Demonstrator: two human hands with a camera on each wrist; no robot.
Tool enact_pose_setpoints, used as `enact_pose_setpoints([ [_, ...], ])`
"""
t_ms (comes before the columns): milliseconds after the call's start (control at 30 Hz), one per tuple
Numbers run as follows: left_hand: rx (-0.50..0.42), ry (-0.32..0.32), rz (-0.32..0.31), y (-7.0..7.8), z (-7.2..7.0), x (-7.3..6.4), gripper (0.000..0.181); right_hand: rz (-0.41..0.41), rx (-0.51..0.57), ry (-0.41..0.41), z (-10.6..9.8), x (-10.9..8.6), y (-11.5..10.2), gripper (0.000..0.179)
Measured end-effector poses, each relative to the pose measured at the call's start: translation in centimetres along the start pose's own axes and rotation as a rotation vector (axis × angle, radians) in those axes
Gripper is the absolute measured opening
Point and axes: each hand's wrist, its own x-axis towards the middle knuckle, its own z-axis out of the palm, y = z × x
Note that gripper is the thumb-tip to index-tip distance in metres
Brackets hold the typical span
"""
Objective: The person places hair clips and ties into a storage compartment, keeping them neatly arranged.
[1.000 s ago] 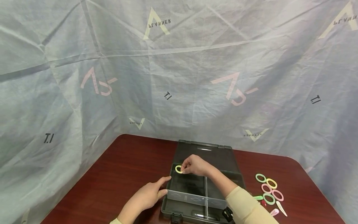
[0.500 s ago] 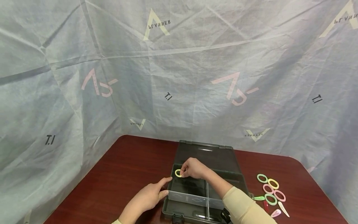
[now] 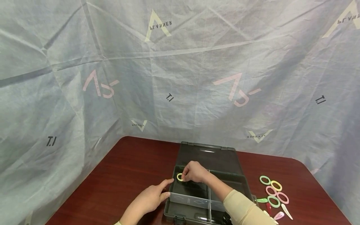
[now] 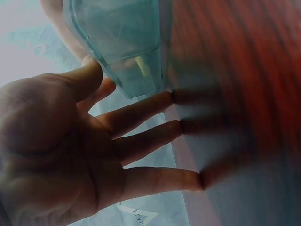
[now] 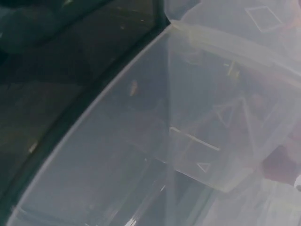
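Note:
A dark see-through plastic box (image 3: 188,190) with dividers stands on the table, its lid (image 3: 211,156) laid back. My right hand (image 3: 196,172) pinches a yellow hair tie (image 3: 178,178) in the back left compartment. Whether the tie touches the compartment floor is hard to tell. My left hand (image 3: 149,198) touches the box's left edge with index finger and thumb. In the left wrist view, that hand's (image 4: 61,146) other fingers are straight, tips at the tabletop, and a yellow piece (image 4: 142,67) shows through the box wall. The right wrist view shows a clear divider (image 5: 117,141) but no hand.
Right of the box lie several hair ties (image 3: 271,191) in green, yellow and pink. Near them are hair clips: green (image 3: 262,200), red (image 3: 268,208), white (image 3: 287,212) and pink (image 3: 279,215). A printed cloth (image 3: 180,93) hangs behind the table (image 3: 135,162).
My right hand has moved slightly toward me and down into the box with the yellow hair tie. My left hand keeps its place at the box edge.

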Motion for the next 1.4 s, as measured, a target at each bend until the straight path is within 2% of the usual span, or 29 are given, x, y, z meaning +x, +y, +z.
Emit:
enact_pose_setpoints([
  [267, -0.034, 0.011, -0.023, 1.0, 0.0, -0.5, 0.054, 0.033, 0.006, 0.0, 0.8, -0.2, 0.3, 0.007],
  [367, -0.024, 0.005, -0.011, 0.8, -0.1, -0.4, 0.056, 0.027, 0.01, 0.004, 0.9, -0.2, 0.3, 0.008],
  [433, -0.003, -0.022, -0.016, 0.4, -0.1, -0.2, 0.058, 0.024, 0.007, 0.009, 1.0, -0.2, 0.4, 0.009],
  [600, -0.013, -0.037, -0.01, 0.1, -0.1, -0.1, 0.06, 0.007, -0.008, 0.019, 1.3, -0.1, 0.5, 0.012],
  [667, -0.035, -0.017, -0.007, 0.3, 0.0, -0.3, 0.058, 0.005, -0.01, 0.019, 1.5, -0.1, 0.4, 0.013],
  [833, -0.03, -0.017, -0.036, 0.8, 0.0, -0.4, 0.057, 0.008, -0.002, 0.014, 1.6, -0.1, 0.3, 0.013],
  [900, -0.024, -0.014, -0.033, 0.4, 0.1, -0.1, 0.06, 0.008, 0.0, 0.011, 1.5, -0.1, 0.3, 0.013],
  [1133, -0.036, 0.003, -0.029, 0.9, -0.2, -0.4, 0.056, -0.012, 0.02, -0.005, 1.3, 0.0, 0.4, 0.01],
  [1233, -0.014, -0.025, -0.014, 0.0, -0.1, 0.1, 0.06, -0.021, 0.045, -0.008, 1.0, -0.1, 0.3, 0.008],
  [1400, 0.012, -0.012, 0.015, -0.5, 0.1, 0.3, 0.06, -0.035, 0.068, -0.016, 0.1, -0.4, 0.1, 0.005],
])
